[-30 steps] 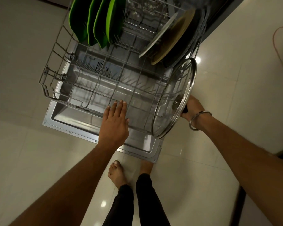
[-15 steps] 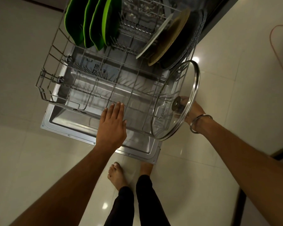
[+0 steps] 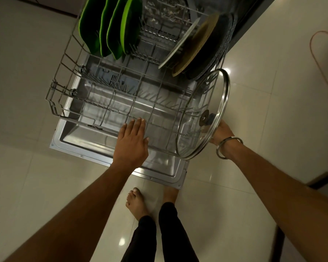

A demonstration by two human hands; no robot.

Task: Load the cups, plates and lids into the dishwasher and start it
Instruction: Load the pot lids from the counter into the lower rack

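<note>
While no writing is legible, right hand gripping glass lid, rack

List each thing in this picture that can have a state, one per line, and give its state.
Dishwasher door: open, lying flat.
Lower rack: pulled out, partly loaded.
Green plates: upright in rack.
Glass lid: on edge at rack's right side, held.
Left hand: flat, open.
Right hand: gripping lid's knob.

The right hand is largely hidden behind the glass lid, so its grip on the knob is only dimly seen. The green plates are cut off by the top edge.
</note>
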